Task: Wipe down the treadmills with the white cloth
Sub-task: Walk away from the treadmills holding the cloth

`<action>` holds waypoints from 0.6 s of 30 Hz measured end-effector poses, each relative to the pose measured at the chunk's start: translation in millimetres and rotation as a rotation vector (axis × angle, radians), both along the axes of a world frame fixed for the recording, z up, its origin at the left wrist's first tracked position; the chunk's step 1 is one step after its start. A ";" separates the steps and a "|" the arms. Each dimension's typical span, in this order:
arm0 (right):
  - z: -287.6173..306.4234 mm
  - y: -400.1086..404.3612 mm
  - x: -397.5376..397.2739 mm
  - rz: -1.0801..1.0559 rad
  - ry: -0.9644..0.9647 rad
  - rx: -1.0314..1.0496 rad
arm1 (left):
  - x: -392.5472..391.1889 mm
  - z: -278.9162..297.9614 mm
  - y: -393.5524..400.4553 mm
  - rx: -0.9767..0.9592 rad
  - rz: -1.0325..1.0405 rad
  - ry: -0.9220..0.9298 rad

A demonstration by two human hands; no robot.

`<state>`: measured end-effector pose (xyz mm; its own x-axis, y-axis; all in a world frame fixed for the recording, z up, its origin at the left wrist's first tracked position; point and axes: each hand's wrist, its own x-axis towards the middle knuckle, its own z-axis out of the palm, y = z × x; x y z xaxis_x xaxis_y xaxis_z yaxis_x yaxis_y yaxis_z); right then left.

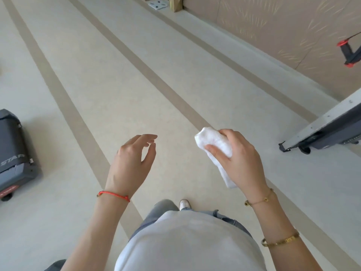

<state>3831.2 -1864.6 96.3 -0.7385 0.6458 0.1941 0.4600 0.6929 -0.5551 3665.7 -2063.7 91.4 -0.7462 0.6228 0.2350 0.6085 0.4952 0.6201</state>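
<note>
the right hand [237, 159] grips the folded white cloth [213, 145], thumb across its front, fingers wrapped behind; one end sticks up past the fingers and a tail hangs down beside the wrist. the left hand [132, 163] is empty, fingers loosely spread and curled, held in the air just left of the cloth without touching it. a red string [114, 195] circles the left wrist; a thin chain and a gold bangle [281, 240] sit on the right arm. below, a white shirt and one shoe [184, 204] show. the pale floor [121, 90] runs ahead wide and open, marked with tan stripes. a grey treadmill [13, 153] cuts in at the left edge, the letters "star" readable on it. another treadmill [328, 130] juts in at the right edge, well apart from the cloth. a patterned wall [283, 26] bounds the right side.
</note>
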 end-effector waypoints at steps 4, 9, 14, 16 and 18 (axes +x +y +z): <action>-2.0 53.6 -66.6 0.050 -0.024 -0.008 | -56.1 -1.8 45.3 0.007 0.056 -0.025; -17.2 111.4 -154.3 0.083 -0.034 -0.019 | -138.7 -15.2 100.0 -0.008 0.091 -0.037; -26.4 174.8 -264.6 0.125 -0.048 -0.020 | -243.4 -17.9 160.0 -0.011 0.110 -0.051; -23.8 200.9 -315.5 0.141 -0.047 -0.013 | -289.6 -14.2 182.8 -0.005 0.117 -0.055; -18.8 226.7 -367.5 0.155 -0.029 -0.002 | -336.3 -9.9 205.8 -0.002 0.126 -0.051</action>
